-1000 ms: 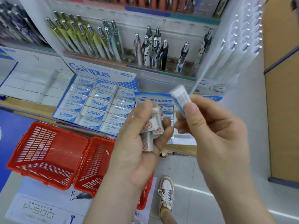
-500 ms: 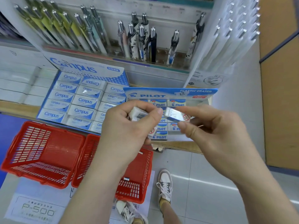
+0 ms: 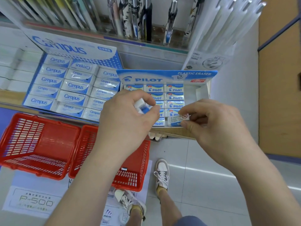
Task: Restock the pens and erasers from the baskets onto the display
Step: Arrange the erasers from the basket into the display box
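Observation:
My left hand (image 3: 128, 116) grips a few white-and-blue Pilot erasers (image 3: 141, 106) over the left part of the Pilot eraser display box (image 3: 166, 75). My right hand (image 3: 213, 123) pinches one eraser (image 3: 179, 119) between thumb and fingers, label side up, at the front right of the rows of erasers in that box. The box's right column (image 3: 193, 95) shows an open gap. Two red baskets stand on the floor: the left basket (image 3: 37, 144) and the right basket (image 3: 130, 173), partly hidden by my left arm, with one small item inside.
A Campus eraser box (image 3: 70, 85) sits left of the Pilot box on the wooden shelf. Pens (image 3: 141, 18) stand in the rack behind. White pen packs (image 3: 219, 26) hang at the right. My feet (image 3: 161, 173) are on the tiled floor beside the baskets.
Both hands moved down and forward to the Pilot box. The right hand lowered its eraser from held-up height to the front row of the box.

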